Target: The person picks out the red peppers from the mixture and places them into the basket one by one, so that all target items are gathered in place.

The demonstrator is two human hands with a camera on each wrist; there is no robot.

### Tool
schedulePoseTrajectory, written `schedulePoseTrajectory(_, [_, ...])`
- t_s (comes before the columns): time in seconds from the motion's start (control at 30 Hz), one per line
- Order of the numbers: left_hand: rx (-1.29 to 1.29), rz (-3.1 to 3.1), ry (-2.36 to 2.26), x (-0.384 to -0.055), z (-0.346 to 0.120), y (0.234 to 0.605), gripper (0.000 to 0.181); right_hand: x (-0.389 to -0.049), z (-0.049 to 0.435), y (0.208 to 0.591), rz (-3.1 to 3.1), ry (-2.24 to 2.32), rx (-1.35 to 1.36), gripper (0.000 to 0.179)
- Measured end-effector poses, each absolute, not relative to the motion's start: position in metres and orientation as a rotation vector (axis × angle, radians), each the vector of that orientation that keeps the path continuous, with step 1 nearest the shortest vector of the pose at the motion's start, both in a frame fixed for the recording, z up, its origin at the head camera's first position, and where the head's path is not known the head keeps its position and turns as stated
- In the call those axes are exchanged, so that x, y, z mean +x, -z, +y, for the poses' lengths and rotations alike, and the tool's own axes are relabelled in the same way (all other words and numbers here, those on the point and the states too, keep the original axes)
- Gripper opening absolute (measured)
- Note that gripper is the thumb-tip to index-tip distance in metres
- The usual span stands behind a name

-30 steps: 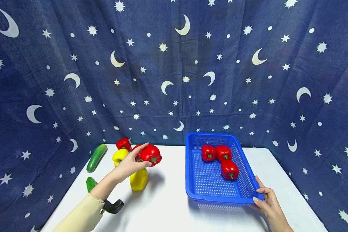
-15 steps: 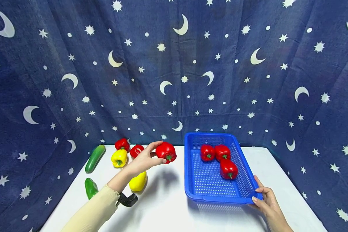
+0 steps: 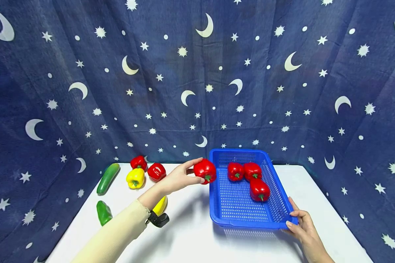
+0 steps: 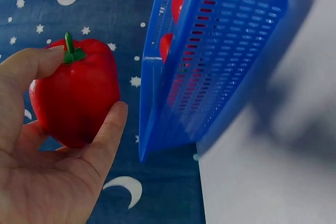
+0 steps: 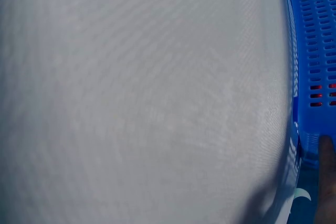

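Your left hand [image 3: 183, 176] is pinching a pepper [image 3: 204, 170] just left of the basket [image 3: 240, 223], your right hand [image 3: 305, 230] gripping the latter's near-right.

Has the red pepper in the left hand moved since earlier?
Yes. In the head view, the held red pepper has moved right, away from the green cucumber and toward the blue basket, now overlapping its left rim in the picture.
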State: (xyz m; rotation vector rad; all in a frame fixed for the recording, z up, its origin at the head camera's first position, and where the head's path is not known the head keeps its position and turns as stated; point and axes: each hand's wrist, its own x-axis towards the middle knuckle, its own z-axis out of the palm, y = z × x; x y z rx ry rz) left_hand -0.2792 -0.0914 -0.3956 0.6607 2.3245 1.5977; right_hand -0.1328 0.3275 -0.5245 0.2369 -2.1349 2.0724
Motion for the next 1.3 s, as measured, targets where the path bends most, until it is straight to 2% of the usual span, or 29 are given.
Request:
schedulePoseTrajectory(0.43, [0.748, 2.244, -1.573, -0.294, -0.044, 0.389, 0.08, -0.132, 0.327, 0.524, -2.172, -2.053, 0.188, 0.028])
schedulePoseTrajectory(0.63, [0.741, 2.285, -1.51, -0.298, -0.025, 0.388, 0.08, -0.132, 0.327, 0.526, -2.145, -2.036, 0.259, 0.025])
schedulePoseTrajectory(0.93, [0.734, 2.248, -1.494, -0.304, -0.001, 0.394, 0.078, -0.132, 0.327, 0.524, -2.18, -2.035, 0.199, 0.029])
schedulePoseTrajectory(1.3, [0.728, 2.345, -1.285, -0.31, 0.022, 0.408, 0.08, -0.131, 0.327, 0.527, -2.119, -2.051, 0.286, 0.024])
